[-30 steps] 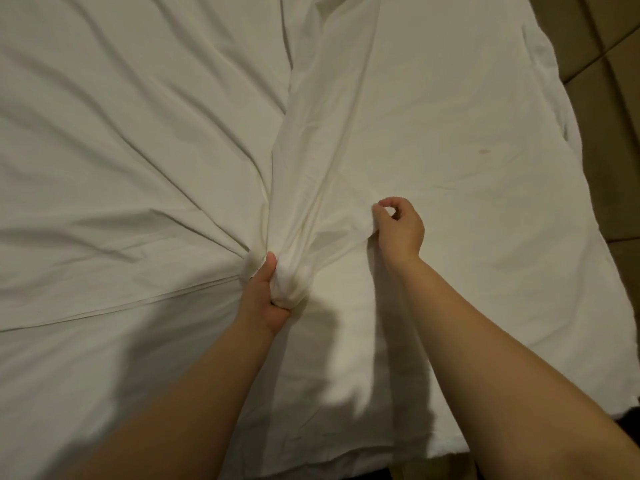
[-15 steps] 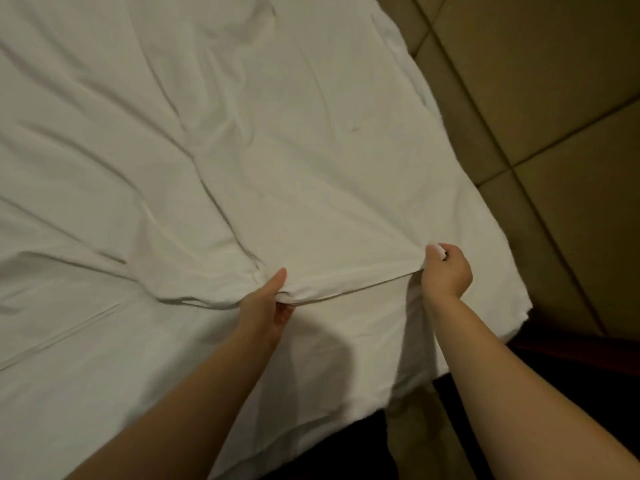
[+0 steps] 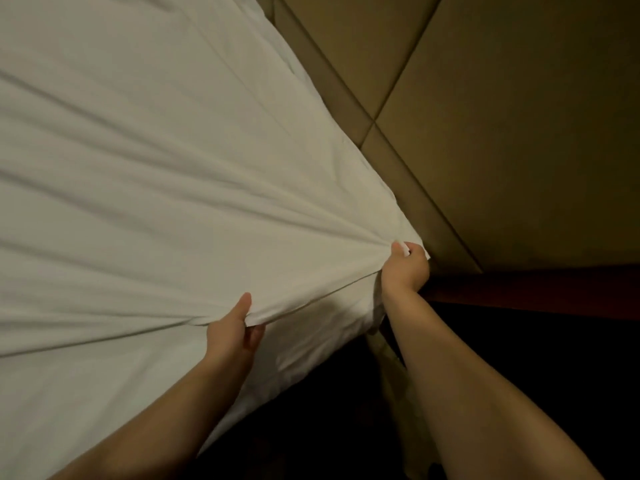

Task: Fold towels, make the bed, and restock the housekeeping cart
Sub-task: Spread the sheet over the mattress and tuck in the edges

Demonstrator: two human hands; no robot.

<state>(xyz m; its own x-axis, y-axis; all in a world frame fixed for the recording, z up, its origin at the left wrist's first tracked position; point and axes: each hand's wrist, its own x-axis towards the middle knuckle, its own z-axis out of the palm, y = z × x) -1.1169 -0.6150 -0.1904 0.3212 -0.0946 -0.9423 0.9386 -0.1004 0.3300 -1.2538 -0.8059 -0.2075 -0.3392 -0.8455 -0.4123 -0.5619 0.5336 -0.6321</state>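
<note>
A white top sheet (image 3: 156, 188) lies stretched over the bed, with taut creases running toward its near right corner. My left hand (image 3: 235, 334) grips the sheet's near edge, thumb on top and fingers underneath. My right hand (image 3: 405, 266) is closed on the sheet's corner at the bed's right corner, beside the padded wall. A second white layer (image 3: 114, 393) shows below the lifted edge, covering the mattress.
A tan padded headboard wall (image 3: 485, 116) with diagonal seams runs along the bed's right side. A dark reddish wooden ledge (image 3: 536, 292) sits past my right hand. Dark floor (image 3: 329, 427) lies below the bed's edge, between my forearms.
Both hands have pulled the sheet to the right, from the middle of the bed to its corner. The bunched fold has been spread out flat and taut.
</note>
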